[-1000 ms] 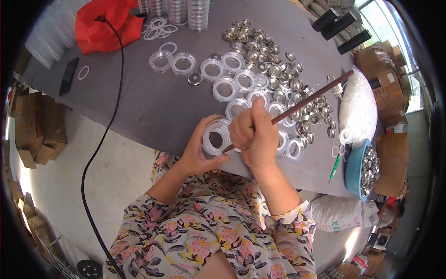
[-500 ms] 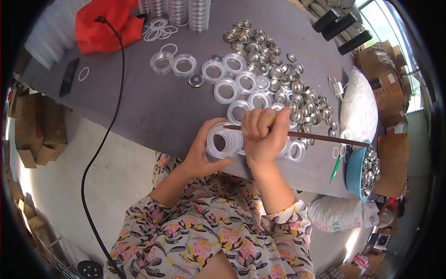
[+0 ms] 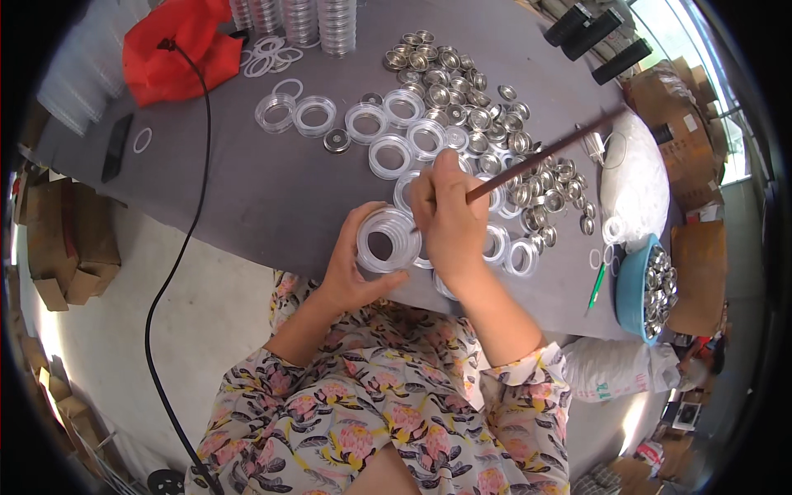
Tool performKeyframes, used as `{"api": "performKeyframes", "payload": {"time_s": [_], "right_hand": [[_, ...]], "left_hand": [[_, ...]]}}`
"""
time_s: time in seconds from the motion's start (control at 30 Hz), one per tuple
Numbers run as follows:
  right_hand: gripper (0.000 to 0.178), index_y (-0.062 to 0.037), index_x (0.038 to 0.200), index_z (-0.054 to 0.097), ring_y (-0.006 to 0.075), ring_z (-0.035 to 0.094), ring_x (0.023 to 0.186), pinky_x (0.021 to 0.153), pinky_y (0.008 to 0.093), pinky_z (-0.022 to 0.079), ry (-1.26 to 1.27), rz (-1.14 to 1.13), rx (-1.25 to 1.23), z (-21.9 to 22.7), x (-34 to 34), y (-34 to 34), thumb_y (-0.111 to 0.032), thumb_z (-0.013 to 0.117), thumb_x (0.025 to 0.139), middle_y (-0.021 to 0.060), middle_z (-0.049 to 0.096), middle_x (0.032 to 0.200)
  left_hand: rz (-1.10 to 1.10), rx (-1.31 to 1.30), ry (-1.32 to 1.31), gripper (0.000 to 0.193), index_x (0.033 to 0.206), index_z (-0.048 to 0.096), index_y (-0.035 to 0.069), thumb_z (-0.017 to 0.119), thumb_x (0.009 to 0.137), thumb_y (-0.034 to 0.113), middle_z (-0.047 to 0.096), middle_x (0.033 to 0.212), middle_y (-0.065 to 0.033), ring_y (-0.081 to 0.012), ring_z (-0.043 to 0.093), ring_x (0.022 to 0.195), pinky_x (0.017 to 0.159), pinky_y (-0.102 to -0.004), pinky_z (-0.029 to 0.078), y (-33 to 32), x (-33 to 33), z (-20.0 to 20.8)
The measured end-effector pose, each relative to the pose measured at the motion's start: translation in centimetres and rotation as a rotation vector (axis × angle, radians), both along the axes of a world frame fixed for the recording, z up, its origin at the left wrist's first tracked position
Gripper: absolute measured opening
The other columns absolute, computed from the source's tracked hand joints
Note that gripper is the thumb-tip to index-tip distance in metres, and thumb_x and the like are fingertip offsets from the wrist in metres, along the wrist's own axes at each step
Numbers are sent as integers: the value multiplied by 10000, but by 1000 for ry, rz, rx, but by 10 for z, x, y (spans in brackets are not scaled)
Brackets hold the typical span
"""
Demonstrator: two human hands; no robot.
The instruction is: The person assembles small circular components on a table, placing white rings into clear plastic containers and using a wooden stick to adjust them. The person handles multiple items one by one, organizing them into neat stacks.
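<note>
My left hand [image 3: 344, 271] curls round a stack of clear plastic rings [image 3: 402, 242] at the table's near edge, its round opening facing up. In my right fist [image 3: 453, 221] is a thin brown stick [image 3: 546, 154], like a chopstick, slanting up to the right. Its lower tip is close to the stack's right side; whether it touches I cannot tell. Beyond my hands lie several loose clear rings [image 3: 371, 157], and some sit partly hidden behind the right hand. A heap of small silver metal cups [image 3: 445, 95] spreads behind them.
A blue basin [image 3: 631, 289] of metal cups stands right, beside a green pen [image 3: 597, 285] and a white bag [image 3: 639, 181]. A black cable [image 3: 202, 190] crosses the left side. Ring stacks [image 3: 337, 29] and a red cloth [image 3: 173, 54] lie at the far left.
The stick has swung from nearly level to steeply slanted, its far end rising. My right fist has turned upright with it. The left hand still holds the ring stack, with the view shifted slightly.
</note>
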State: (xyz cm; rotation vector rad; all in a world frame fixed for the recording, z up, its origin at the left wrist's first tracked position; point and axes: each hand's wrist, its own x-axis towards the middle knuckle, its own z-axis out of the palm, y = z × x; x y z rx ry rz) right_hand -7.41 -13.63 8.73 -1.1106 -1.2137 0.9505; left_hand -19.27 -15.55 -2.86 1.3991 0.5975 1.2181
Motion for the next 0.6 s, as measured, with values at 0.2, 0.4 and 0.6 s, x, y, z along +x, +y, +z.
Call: {"api": "performKeyframes", "payload": {"time_s": [0.2,0.4,0.6], "right_hand": [[561,-110,470,289,93,229,353,346,249,168,392,71,39,-12,-23,-1,-358,310,973,-15,266,403],[552,-99,474,318,70,271,400,390,239,197,236,180,-215,2,11,-7,-345,342,968,-19,308,431],[562,-109,459,269,84,237,379,378,244,174,188,-64,99,-9,-12,7,-332,324,972,-17,272,414]], "left_hand": [[7,-24,-54,827,1295,301,-21,765,640,178,408,1219,-136,-222,416,1149,971,-342,323,-1,1,-1],[3,10,-19,824,1297,300,-15,763,643,178,411,1210,-134,-223,414,1146,971,-349,321,0,2,-7],[47,3,23,837,1297,304,-11,774,634,187,404,1219,-131,-224,409,1148,971,-354,322,-3,5,-3]]}}
